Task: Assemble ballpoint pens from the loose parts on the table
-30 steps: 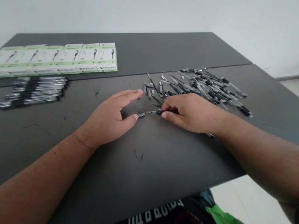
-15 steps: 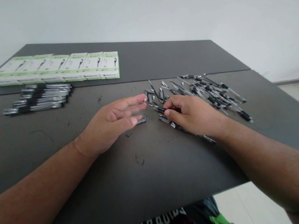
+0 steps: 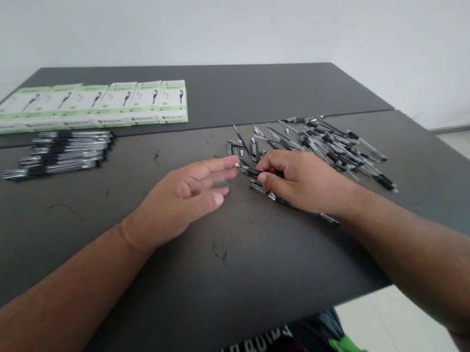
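Observation:
My right hand [image 3: 302, 180] pinches a pen [image 3: 250, 170] with a black grip, its tip pointing left. My left hand [image 3: 189, 198] is open, with straight fingers and the thumb apart. Its fingertips are right at the pen's tip; whether they touch it I cannot tell. Behind the left fingers, part of another pen [image 3: 228, 187] shows on the table. Under my right hand lie more pens [image 3: 270, 195], partly covered by it. Just beyond is a loose heap of clear pens with black grips [image 3: 328, 146], mixed with small caps [image 3: 253, 146].
A neat row of pens [image 3: 62, 153] lies at the left of the grey table [image 3: 184, 303]. Behind it stand several white and green boxes [image 3: 116, 102] side by side. A seam crosses the table, and a pale wall [image 3: 210, 19] rises behind.
My left hand has moved slightly down and right, its fingertips closer to the pen's tip. My right hand and the pen in it have stayed in place.

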Available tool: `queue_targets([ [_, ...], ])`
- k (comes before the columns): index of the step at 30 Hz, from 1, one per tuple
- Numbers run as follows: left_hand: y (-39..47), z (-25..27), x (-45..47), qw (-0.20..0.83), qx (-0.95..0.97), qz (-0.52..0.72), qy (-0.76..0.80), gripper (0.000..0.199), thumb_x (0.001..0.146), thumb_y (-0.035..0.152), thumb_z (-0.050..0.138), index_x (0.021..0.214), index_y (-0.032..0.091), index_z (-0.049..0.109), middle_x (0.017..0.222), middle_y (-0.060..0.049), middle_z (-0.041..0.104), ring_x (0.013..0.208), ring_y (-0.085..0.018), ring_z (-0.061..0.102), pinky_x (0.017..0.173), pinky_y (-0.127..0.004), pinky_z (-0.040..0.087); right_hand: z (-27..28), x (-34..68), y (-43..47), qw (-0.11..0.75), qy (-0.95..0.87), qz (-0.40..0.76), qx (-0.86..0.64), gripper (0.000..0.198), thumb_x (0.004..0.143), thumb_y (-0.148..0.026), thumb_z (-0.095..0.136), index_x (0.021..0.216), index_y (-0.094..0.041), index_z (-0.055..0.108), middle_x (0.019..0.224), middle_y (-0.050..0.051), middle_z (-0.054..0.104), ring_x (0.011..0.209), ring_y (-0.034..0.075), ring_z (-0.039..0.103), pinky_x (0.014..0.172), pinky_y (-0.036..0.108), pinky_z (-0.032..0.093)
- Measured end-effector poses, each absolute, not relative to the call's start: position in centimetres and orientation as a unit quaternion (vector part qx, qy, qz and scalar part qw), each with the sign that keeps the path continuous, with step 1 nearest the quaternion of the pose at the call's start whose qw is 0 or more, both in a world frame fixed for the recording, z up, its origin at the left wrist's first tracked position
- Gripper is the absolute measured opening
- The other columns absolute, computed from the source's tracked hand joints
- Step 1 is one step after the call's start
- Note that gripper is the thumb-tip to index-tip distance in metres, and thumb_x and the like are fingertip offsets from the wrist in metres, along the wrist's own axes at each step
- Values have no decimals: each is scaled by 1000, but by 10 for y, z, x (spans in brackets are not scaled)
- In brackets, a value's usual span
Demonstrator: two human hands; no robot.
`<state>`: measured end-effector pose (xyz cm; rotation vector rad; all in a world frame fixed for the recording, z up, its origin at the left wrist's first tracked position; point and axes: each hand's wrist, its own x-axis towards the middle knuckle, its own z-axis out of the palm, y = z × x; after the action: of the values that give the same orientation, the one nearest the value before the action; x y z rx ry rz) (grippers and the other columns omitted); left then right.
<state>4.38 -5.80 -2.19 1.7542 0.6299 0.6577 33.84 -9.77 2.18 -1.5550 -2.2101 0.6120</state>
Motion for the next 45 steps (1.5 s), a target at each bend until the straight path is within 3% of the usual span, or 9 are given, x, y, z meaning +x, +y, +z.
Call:
queue_targets([
  [6, -58, -20, 43, 530, 767, 255, 255, 71, 109, 34, 73, 179, 28, 63, 185, -19, 59, 168, -43, 62, 123, -58, 69, 22, 337, -99, 176, -784, 220, -554, 16, 109, -34, 65, 109, -24, 77, 93, 2, 83, 82, 21, 71, 78, 34, 46],
  [9, -58, -18, 42, 506, 782, 254, 261, 67, 109, 37, 71, 175, 27, 66, 177, -17, 68, 162, -38, 69, 120, -51, 71, 21, 337, -99, 174, -786, 214, -553, 16, 109, -33, 66, 110, -24, 78, 92, 2, 83, 83, 21, 70, 78, 34, 46],
  [12, -62, -16, 44, 433, 802, 266, 313, 54, 109, 42, 70, 159, 26, 80, 149, -13, 88, 133, -31, 88, 111, -44, 73, 20, 336, -100, 170, -796, 210, -542, 15, 109, -32, 67, 111, -24, 79, 92, 2, 82, 82, 21, 70, 78, 33, 45],
  [14, -66, -13, 47, 380, 806, 276, 360, 44, 108, 46, 70, 144, 27, 87, 128, -8, 94, 110, -26, 91, 103, -40, 73, 21, 336, -102, 163, -807, 209, -528, 15, 109, -31, 67, 114, -24, 80, 94, 3, 83, 84, 21, 70, 78, 33, 45],
  [22, -71, -8, 56, 298, 820, 255, 417, 27, 102, 51, 69, 105, 29, 84, 91, -1, 88, 82, -22, 81, 82, -35, 62, 19, 330, -110, 130, -841, 195, -488, 17, 111, -27, 67, 120, -22, 80, 105, 7, 86, 96, 25, 75, 86, 35, 49],
  [28, -68, -11, 56, 279, 832, 220, 425, 28, 101, 52, 67, 106, 29, 82, 89, -1, 85, 80, -22, 77, 80, -35, 56, 19, 329, -112, 111, -857, 167, -474, 21, 114, -25, 66, 128, -20, 80, 118, 11, 88, 110, 28, 79, 97, 37, 54],
  [35, -67, -9, 55, 253, 856, 179, 413, 37, 105, 51, 60, 112, 27, 88, 102, -3, 90, 93, -23, 81, 83, -34, 53, 20, 327, -117, 101, -862, 136, -479, 22, 115, -26, 69, 132, -20, 82, 121, 12, 88, 115, 30, 83, 99, 38, 59],
  [45, -68, -10, 55, 217, 885, 174, 375, 35, 107, 46, 58, 110, 27, 88, 98, -4, 87, 91, -23, 78, 82, -34, 51, 22, 326, -117, 83, -855, 145, -490, 25, 118, -25, 63, 135, -21, 82, 129, 11, 90, 122, 32, 84, 103, 41, 60],
])
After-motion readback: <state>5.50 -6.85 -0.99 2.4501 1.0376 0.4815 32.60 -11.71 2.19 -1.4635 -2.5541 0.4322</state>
